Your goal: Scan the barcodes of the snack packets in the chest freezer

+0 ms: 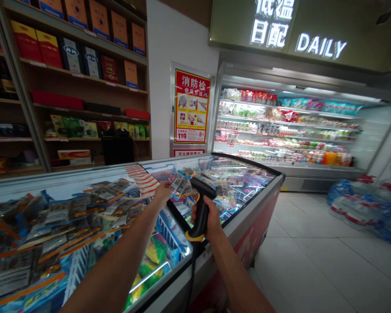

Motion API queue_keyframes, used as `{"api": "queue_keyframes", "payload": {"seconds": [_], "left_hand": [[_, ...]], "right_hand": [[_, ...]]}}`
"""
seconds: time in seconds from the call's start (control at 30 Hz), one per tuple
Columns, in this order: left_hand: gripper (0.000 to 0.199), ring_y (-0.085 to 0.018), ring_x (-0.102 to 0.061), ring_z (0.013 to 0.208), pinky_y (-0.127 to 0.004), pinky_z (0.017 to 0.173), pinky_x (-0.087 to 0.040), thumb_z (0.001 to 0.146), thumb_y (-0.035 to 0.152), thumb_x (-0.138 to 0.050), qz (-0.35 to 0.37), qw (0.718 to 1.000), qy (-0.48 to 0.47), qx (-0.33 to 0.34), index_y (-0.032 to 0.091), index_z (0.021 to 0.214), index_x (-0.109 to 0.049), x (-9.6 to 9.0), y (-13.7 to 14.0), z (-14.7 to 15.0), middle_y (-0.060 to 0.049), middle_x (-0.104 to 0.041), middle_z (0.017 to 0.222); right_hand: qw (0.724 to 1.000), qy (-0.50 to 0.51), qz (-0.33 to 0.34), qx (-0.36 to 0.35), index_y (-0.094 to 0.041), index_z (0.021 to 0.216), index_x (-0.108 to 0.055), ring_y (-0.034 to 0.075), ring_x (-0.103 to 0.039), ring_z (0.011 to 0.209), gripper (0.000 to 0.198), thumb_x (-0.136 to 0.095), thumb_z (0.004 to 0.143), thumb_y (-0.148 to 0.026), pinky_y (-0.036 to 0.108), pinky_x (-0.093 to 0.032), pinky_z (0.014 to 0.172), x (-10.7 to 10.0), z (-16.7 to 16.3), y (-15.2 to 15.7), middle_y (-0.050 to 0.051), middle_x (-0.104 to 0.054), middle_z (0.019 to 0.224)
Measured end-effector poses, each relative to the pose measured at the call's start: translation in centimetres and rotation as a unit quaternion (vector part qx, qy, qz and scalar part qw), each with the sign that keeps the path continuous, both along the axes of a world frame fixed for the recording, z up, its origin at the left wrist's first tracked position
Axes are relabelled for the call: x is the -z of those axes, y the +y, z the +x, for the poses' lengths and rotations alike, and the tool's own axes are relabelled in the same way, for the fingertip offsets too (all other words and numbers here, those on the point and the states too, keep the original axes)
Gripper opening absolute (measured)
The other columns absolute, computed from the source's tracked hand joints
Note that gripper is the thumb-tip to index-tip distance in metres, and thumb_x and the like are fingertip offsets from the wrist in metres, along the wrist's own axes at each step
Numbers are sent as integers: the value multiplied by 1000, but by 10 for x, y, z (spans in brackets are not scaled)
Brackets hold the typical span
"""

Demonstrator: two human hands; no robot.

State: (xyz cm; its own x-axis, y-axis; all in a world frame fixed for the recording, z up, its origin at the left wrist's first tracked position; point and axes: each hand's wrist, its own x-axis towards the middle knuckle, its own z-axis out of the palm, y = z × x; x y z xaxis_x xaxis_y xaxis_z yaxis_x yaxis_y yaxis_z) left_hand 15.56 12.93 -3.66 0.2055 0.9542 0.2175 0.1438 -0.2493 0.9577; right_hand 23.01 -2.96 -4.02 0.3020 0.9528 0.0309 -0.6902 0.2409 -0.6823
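Observation:
My right hand [211, 217] is wrapped round the grip of a black and yellow handheld barcode scanner [202, 213], whose cable hangs down below. The scanner's head points forward, over the chest freezer's glass top. My left hand [163, 193] reaches out with fingers closed at the edge of a small clear packet [180, 183] with a blue border and a white label. Close behind that hand lies an orange-and-white striped sheet [141, 179]. Many similar dark-filled packets [58, 215] are heaped at the left on the freezer.
The chest freezer [263, 200] has a dark frame and blue baskets [169, 232] inside. Wooden shelves [81, 71] with boxes stand behind it. A lit refrigerated display [280, 126] is at the back right, with bundled water bottles [355, 195] on the tiled floor [309, 252].

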Motion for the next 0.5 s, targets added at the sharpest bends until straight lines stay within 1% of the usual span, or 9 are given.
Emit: {"api": "queue_keyframes", "payload": {"seconds": [0.13,0.23,0.3,0.4,0.5], "left_hand": [[28,-12,-56,59,-21,54,-42,58,4,-46,18,999,34,25,13,81,-59,3,-2,9,-3,-63,70],[25,-14,-56,67,-23,59,-42,58,6,-48,50,995,85,30,14,79,-60,-1,-4,6,-3,-63,72],[23,-16,-56,73,-24,63,-41,57,9,-50,76,988,127,34,16,77,-60,-7,-4,-3,-2,-63,74],[24,-19,-54,82,-25,69,-39,56,12,-53,110,974,191,51,17,79,-61,-19,-3,-26,-3,-63,80],[25,-19,-54,81,-24,68,-38,54,15,-55,132,955,251,90,18,78,-62,-30,-5,-53,-3,-63,81]], "right_hand": [[1000,2,-10,16,-15,74,-54,9,-45,35,29,-48,65,-41,20,-35,33,-2,0,0,-2,-52,47],[999,-1,-21,32,-15,71,-53,9,-45,35,28,-49,64,-41,20,-35,33,-4,-1,1,-2,-51,46],[999,-7,-25,39,-15,69,-52,9,-45,35,27,-49,64,-41,20,-35,33,-5,-2,2,-2,-51,45],[998,-19,-28,45,-15,64,-51,9,-45,34,26,-48,64,-40,20,-35,32,-5,-3,4,-2,-51,44],[998,-35,-35,50,-15,62,-49,9,-45,33,25,-49,64,-40,20,-34,31,-6,-5,8,-2,-51,43]]}}
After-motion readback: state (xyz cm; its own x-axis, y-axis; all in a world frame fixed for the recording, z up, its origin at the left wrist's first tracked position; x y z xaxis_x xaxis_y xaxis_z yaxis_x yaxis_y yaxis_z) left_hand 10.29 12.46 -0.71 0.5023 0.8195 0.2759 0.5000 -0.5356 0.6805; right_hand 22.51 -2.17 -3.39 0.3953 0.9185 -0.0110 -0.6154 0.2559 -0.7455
